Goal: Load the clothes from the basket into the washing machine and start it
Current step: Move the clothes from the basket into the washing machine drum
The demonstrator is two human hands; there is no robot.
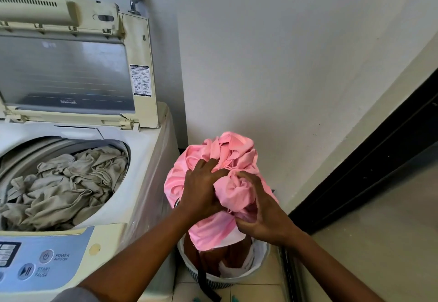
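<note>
The left hand (201, 188) and the right hand (265, 216) are gripping a big soft pink cloth bundle (237, 150) with curled fingers, holding it just above the round white fabric basket (259, 256). Crumpled beige clothes (66, 183) are already lying in the cream top-loading washing machine (147, 171), its lid (71, 72) standing open. I think the pink bundle, other clothes in the basket and the round start button (26, 271) are waiting their turn.
</note>
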